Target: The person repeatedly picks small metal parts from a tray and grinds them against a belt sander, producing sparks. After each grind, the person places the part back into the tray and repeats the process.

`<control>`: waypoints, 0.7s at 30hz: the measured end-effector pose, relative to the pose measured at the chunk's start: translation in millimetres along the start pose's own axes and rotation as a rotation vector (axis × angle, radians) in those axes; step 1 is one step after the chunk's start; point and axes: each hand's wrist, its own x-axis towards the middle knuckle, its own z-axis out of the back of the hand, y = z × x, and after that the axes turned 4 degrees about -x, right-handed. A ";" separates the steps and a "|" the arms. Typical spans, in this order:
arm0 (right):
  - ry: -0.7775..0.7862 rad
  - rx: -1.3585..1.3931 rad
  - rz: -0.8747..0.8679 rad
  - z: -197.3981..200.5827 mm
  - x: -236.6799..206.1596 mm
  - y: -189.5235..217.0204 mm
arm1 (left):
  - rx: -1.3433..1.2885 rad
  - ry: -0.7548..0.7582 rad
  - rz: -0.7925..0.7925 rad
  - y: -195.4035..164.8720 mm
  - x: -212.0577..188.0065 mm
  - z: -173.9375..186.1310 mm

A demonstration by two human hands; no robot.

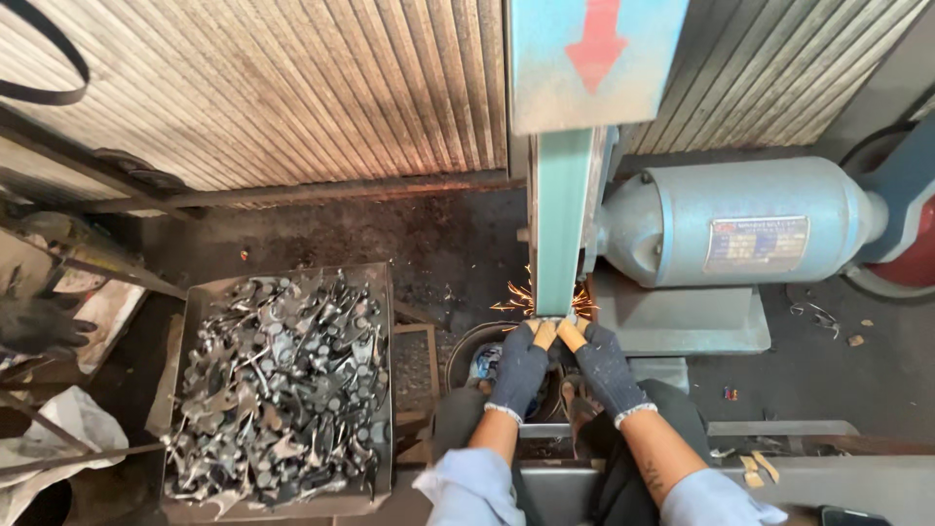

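Pressing a small workpiece (553, 319), mostly hidden, against the grinding belt (562, 224) amid sparks (516, 300), I pinch it with my gloved left hand (519, 368) and right hand (604, 365), a tray of metal parts (278, 385) lying left.

- Left hand (519, 368) and right hand (604, 365) – dark blue knitted cloth gloves, matt, with pale cuffs; fingertips look tan and worn.
- Sanding belt (562, 224) – pale green, matt, dusty grain.
- Motor housing (730, 219) – painted blue-grey metal, smooth, dull sheen under dust.
- Tray (200, 292) – sheet metal, grey, grimy.
- Metal parts (282, 390) in the tray – bare steel, dark with bright glinting edges.
- Corrugated wall (273, 88) – ribbed sheet metal, rust-streaked.
- Floor (438, 234) – black, gritty.
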 end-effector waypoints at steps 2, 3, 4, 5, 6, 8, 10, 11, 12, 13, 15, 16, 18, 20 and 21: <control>-0.067 -0.054 -0.111 -3.8 13.6 0.1 | 0.155 -0.105 -0.090 12.7 16.0 -6.5; -0.053 -0.011 -0.059 -4.5 17.9 -2.1 | 0.238 -0.135 -0.148 16.6 20.8 -8.9; -0.038 0.031 -0.002 -4.4 22.1 -6.0 | 0.320 -0.165 -0.211 21.9 24.4 -11.1; -0.020 0.071 0.062 -4.9 25.6 -8.2 | 0.297 -0.167 -0.219 26.9 27.5 -11.8; -0.011 0.111 0.062 -5.9 28.5 -11.3 | 0.274 -0.170 -0.228 33.1 28.9 -12.1; 0.003 0.192 0.042 -7.6 30.4 -17.7 | 0.258 -0.175 -0.208 40.0 29.2 -11.7; -0.056 0.096 -0.061 -7.4 34.3 -21.1 | 0.274 -0.182 -0.163 44.6 32.1 -12.6; -0.084 0.048 -0.102 -7.4 37.2 -23.0 | 0.258 -0.181 -0.174 47.5 33.8 -13.3; -0.056 0.106 -0.046 -4.9 39.3 -22.1 | 0.241 -0.181 -0.192 47.9 35.9 -16.4; -0.027 0.163 0.009 -3.0 40.7 -23.0 | 0.223 -0.181 -0.209 50.2 37.0 -19.1; 0.001 0.271 0.040 2.7 40.6 -23.7 | 0.195 -0.125 -0.212 52.7 37.9 -25.7; 0.000 0.320 0.021 5.4 38.0 -23.5 | 0.181 -0.094 -0.212 52.4 36.5 -28.7; -0.032 0.288 0.014 11.2 28.3 -26.4 | 0.278 -0.086 -0.191 48.8 33.4 -31.3; -0.084 0.128 0.071 15.1 16.6 -28.8 | 0.223 0.038 -0.148 42.1 27.6 -27.4; -0.133 0.064 0.139 17.4 7.5 -29.1 | 0.119 0.155 -0.112 35.5 23.5 -22.9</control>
